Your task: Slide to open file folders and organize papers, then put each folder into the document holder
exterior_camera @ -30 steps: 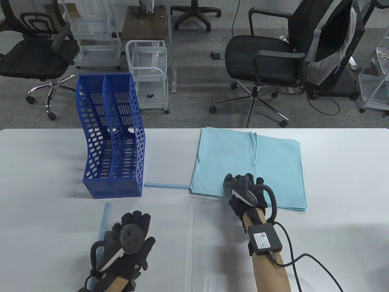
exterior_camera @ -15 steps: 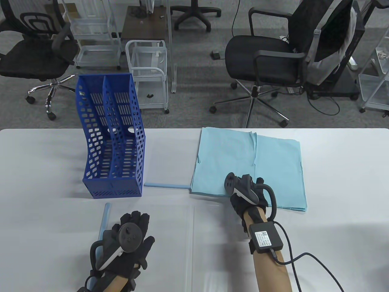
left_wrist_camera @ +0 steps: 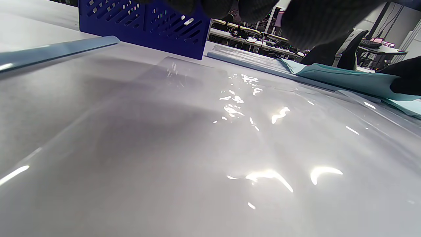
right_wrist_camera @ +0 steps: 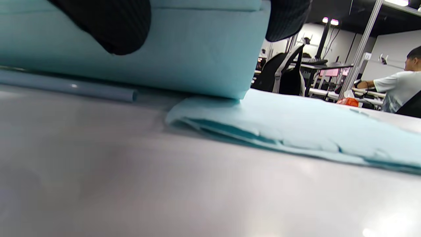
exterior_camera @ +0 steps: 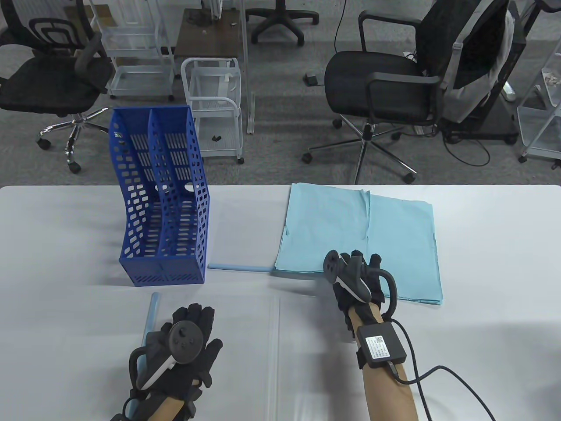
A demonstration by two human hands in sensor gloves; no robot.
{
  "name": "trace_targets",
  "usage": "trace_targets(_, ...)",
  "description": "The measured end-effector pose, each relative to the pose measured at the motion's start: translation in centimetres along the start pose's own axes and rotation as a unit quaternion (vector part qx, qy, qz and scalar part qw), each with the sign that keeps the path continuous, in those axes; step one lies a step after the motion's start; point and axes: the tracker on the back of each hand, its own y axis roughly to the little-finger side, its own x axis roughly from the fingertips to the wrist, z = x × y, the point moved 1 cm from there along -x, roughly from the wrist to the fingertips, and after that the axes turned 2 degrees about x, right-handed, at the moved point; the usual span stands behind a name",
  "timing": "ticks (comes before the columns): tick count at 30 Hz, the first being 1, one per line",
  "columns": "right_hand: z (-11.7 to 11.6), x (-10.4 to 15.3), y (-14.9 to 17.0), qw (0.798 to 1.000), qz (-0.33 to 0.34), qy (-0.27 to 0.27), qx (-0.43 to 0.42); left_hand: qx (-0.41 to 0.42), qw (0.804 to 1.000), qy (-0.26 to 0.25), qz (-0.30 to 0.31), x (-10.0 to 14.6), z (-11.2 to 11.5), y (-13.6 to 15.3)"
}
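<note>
The blue two-slot document holder (exterior_camera: 162, 197) stands at the table's left rear. A stack of light blue papers (exterior_camera: 363, 223) lies at centre right. My right hand (exterior_camera: 356, 266) pinches the near-left edge of the top sheets (right_wrist_camera: 197, 49), which are raised off the stack (right_wrist_camera: 296, 128); one fingertip (right_wrist_camera: 111, 29) presses on their face. My left hand (exterior_camera: 193, 326) lies flat, fingers spread, on the opened clear folder (exterior_camera: 280, 351) near the front edge. One pale blue slide bar (exterior_camera: 239, 266) lies beside the holder, another (exterior_camera: 149, 313) sits at my left hand.
Office chairs (exterior_camera: 394, 83) and white wire carts (exterior_camera: 214, 105) stand on the floor behind the table. The holder (left_wrist_camera: 141, 23) and a slide bar (left_wrist_camera: 56, 49) sit close ahead of my left hand. A person in a white shirt (right_wrist_camera: 394, 89) sits far off.
My right hand has drawn slightly back toward me, lifting the near-left edge of the top blue sheets off the stack. My left hand has stayed in place.
</note>
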Motion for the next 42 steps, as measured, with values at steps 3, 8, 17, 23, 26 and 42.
trace_targets(3, 0.9, 0.3, 0.3, 1.0, -0.002, 0.025, -0.012, 0.002, 1.0, -0.001, 0.002, 0.0, 0.0, 0.0)
trace_targets(8, 4.1, 1.9, 1.3, 0.995, 0.004, 0.077, -0.058, 0.016, 1.0, -0.012, 0.003, 0.0, -0.2, 0.3)
trace_targets(17, 13.2, 8.6, 3.3, 0.966, 0.062, 0.191, -0.161, 0.086, 0.993, -0.07, 0.037, 0.5, -1.3, 0.9)
trace_targets(23, 16.5, 13.5, 2.4, 0.947, 0.153, 0.179, -0.219, 0.217, 0.963, -0.104, 0.124, 0.9, -2.4, 1.5)
trace_targets(26, 17.2, 14.9, 1.4, 0.936, 0.207, 0.146, -0.245, 0.263, 0.944, -0.119, 0.158, 1.1, -3.3, 2.1)
trace_targets(42, 14.0, 12.0, 4.6, 0.832, 0.209, 0.078, -0.508, 0.429, 0.865, -0.137, 0.222, 1.2, -5.0, 4.1)
